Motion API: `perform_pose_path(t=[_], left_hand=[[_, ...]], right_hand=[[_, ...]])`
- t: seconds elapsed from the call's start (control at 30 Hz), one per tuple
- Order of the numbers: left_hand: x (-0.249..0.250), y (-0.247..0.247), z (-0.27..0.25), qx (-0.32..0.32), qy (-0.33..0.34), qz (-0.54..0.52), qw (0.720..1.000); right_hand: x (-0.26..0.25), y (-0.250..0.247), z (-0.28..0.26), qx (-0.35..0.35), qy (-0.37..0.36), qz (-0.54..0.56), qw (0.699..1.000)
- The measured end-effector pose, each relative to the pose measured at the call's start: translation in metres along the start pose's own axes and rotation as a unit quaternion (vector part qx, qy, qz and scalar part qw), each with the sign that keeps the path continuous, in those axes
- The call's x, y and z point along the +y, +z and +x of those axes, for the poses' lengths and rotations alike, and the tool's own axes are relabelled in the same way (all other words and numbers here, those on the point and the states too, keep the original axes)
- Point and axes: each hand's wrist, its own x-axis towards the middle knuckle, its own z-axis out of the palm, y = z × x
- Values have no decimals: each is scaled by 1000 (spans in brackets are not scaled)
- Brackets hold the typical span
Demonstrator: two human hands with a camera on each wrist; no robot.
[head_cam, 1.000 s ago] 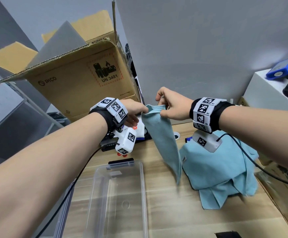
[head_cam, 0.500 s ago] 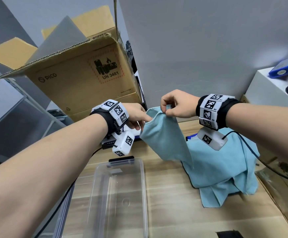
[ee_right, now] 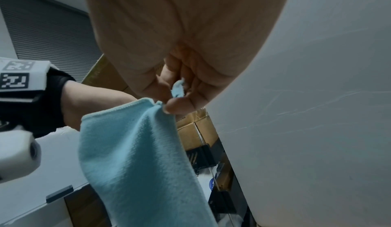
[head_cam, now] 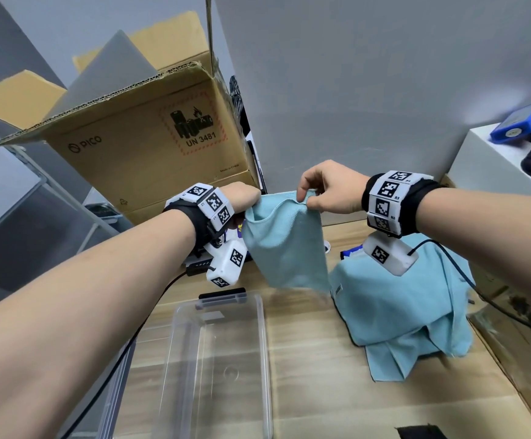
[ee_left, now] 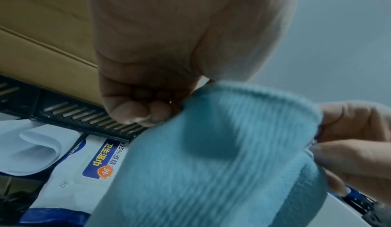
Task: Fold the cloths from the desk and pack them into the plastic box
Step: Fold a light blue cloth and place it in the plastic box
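One light-blue cloth (head_cam: 284, 245), hanging, top edge pinched

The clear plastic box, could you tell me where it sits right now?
In the head view, the clear plastic box sits on the wooden desk, lower centre, left of the blue cloth pile.

Cloth (head_cam: 284, 245) now wider between hands.

Office storeroom: shipping carton (head_cam: 150, 153) (battery label), wooden desk (head_cam: 305, 359).
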Motion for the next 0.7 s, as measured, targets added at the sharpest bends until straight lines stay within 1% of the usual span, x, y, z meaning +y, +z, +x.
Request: perform_pose_path(t=[0.1, 0.23, 0.27, 0.33, 0.4, 0.47, 0.57, 0.7], left_hand=[[0, 0, -1, -17, 34, -29, 999], [-10, -1, -1, -103, 63, -73, 990], [-13, -2, -1, -115, 70, -82, 988], [-21, -5, 1, -113, 74, -72, 988], [-28, -10, 1, -103, 62, -40, 992], [-33, -17, 1, -98, 42, -33, 994], [-35, -24, -3, -108, 33, -84, 990], [-34, -26, -12, -128, 81, -146, 978]], right_hand=[[1, -1, 1, 5, 24, 28, 999], [1, -2, 0, 12, 46, 61, 997], [2, -3, 0, 10, 48, 64, 997], [5, -3, -1, 7, 41, 31, 999], [10, -4, -1, 9, 32, -17, 999], [15, -6, -1, 16, 31, -15, 999], [18, -8, -3, 15, 29, 11, 999], [19, -7, -8, 11, 26, 50, 998]])
